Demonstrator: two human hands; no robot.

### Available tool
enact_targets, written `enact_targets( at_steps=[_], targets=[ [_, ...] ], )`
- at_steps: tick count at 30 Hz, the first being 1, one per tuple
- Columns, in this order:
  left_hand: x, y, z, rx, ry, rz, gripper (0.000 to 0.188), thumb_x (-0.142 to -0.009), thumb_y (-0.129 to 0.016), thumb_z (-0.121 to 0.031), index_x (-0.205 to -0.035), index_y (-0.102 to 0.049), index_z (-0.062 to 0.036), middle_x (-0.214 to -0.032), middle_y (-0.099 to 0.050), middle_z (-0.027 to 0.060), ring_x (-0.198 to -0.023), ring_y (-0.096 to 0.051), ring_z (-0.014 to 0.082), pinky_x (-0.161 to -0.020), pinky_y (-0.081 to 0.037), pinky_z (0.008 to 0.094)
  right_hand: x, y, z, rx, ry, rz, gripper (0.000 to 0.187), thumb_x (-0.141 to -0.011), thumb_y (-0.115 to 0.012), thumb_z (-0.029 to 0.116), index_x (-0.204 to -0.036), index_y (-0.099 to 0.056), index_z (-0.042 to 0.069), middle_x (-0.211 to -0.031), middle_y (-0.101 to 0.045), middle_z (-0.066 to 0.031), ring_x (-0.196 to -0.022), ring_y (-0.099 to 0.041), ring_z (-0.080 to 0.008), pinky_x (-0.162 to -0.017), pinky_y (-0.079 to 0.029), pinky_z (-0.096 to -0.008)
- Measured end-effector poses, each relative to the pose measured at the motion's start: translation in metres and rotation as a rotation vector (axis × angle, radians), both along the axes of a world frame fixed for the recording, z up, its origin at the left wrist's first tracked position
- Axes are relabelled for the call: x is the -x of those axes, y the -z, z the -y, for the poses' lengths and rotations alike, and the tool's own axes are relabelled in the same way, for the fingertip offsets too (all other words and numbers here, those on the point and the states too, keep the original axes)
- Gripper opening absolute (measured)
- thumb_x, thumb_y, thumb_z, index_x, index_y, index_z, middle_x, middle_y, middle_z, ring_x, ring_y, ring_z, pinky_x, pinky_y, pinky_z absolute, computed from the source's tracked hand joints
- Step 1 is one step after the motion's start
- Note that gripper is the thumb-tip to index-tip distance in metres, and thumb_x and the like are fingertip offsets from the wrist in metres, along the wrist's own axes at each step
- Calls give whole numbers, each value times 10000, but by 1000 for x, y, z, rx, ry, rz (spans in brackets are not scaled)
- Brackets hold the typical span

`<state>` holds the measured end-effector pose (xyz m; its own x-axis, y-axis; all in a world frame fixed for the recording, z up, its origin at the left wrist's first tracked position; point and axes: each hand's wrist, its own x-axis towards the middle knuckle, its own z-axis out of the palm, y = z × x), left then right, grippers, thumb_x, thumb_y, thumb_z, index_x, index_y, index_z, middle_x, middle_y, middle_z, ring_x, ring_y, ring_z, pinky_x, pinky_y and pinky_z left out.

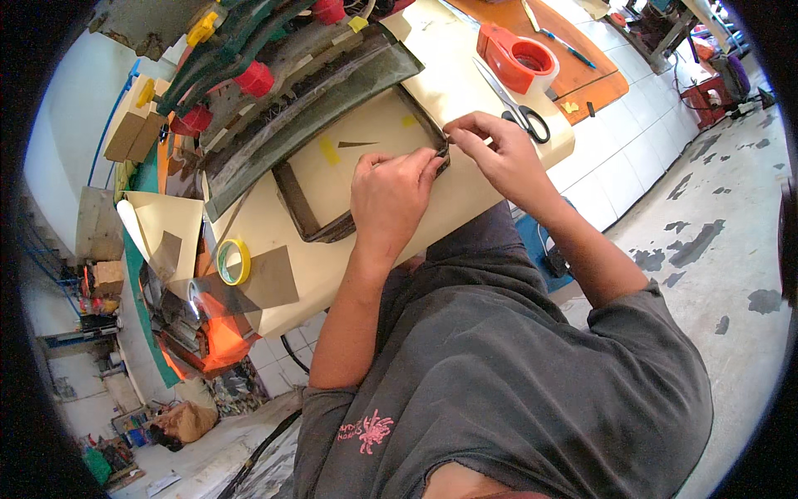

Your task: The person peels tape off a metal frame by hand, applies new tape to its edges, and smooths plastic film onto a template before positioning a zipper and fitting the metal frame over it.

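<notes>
A dark, shallow rectangular frame (297, 203) lies on the cream-covered table in front of me. My left hand (388, 198) reaches over its near side, thumb and fingers pinched on the edge close to the right corner. At that same corner my right hand (502, 161) comes in from the right with thumb and forefinger pressed together. Whatever sits between those fingertips is too small to make out. Inside the frame are a thin dark sliver (357, 144) and a yellow tape strip (330, 151).
Behind the frame stands a long dark-green panel (312, 125) beside green clamps with red pads (253, 79). Scissors (527, 118) and a red tape dispenser (509, 62) lie far right. A yellow tape roll (233, 262) sits left, by dark offcuts and orange material (220, 333).
</notes>
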<state>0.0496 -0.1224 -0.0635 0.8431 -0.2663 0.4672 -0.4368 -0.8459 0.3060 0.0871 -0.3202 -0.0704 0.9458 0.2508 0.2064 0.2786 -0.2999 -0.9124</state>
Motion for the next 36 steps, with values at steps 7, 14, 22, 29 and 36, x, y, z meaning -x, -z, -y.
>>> enact_targets(
  at_steps=[7,14,22,29,36],
  targets=[
    [0,-2,-1,0,-3,-56,218,-1031,-668,-311,-972,-743,-115,-824,-748,95,-779,-711,329,-889,-512,436,-29,13,0,-251,-204,-455,348,-1030,-752,327,-1147,-647,16,-927,-646,-5,-795,-610,-92,-717,-504,-249],
    [-2,3,-2,32,8,-22,200,-1019,-692,-306,-1015,-735,-111,-786,-736,111,-749,-712,321,-883,-516,433,-19,30,-10,-473,-163,-497,452,-1025,-742,403,-1210,-620,10,-957,-648,-43,-808,-607,-109,-692,-510,-256],
    [0,-2,3,42,-41,-62,407,-1022,-691,-313,-1407,-673,-183,-762,-728,103,-718,-711,274,-842,-505,404,-19,29,-11,-603,-191,-600,392,-1033,-741,391,-1174,-597,55,-915,-610,2,-749,-579,-87,-637,-484,-240],
    [1,-5,1,-35,-36,-128,450,-1021,-688,-308,-1459,-655,-212,-760,-724,107,-715,-705,277,-825,-495,401,-20,36,-10,-660,-197,-643,223,-1064,-705,266,-1116,-538,127,-920,-594,39,-706,-576,-66,-614,-463,-244],
    [1,-5,3,-60,-47,-109,458,-1014,-693,-286,-1464,-650,-213,-770,-728,101,-730,-707,278,-822,-494,399,-24,36,-5,-706,-258,-694,307,-1036,-742,320,-1078,-542,90,-801,-560,10,-636,-530,-88,-523,-392,-248]
  ],
)
